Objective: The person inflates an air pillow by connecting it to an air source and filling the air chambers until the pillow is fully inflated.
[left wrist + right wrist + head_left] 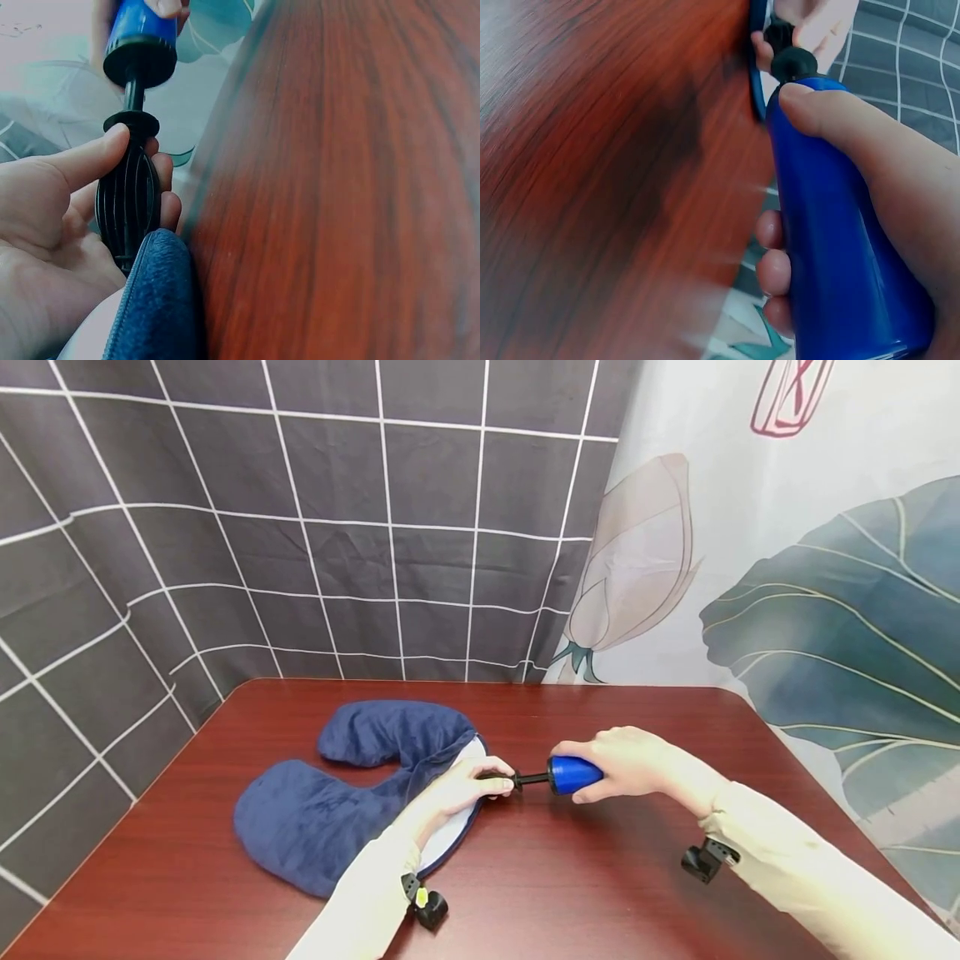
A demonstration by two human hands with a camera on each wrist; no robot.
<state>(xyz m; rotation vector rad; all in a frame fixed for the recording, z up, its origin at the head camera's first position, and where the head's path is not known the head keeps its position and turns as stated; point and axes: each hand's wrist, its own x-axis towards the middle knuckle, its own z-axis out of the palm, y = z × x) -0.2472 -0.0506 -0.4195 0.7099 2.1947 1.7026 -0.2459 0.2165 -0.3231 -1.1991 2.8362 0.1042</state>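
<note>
Background: dark grid curtain (330, 560) and pale floral curtain (810, 552) past the far edge of a reddish-brown tabletop (600, 893). Navy neck pillow (307, 827) lies between the tabletop's centre and left edge — U-shaped, open end toward that edge. Hand pump (573, 775) held over the tabletop's middle, right of the pillow. Right hand (630, 764): fingers and thumb wrapped round the blue barrel. Left hand (461, 792): thumb and fingers pinching the black ribbed handle (129, 202) — short rod (534, 778) exposed between.
</note>
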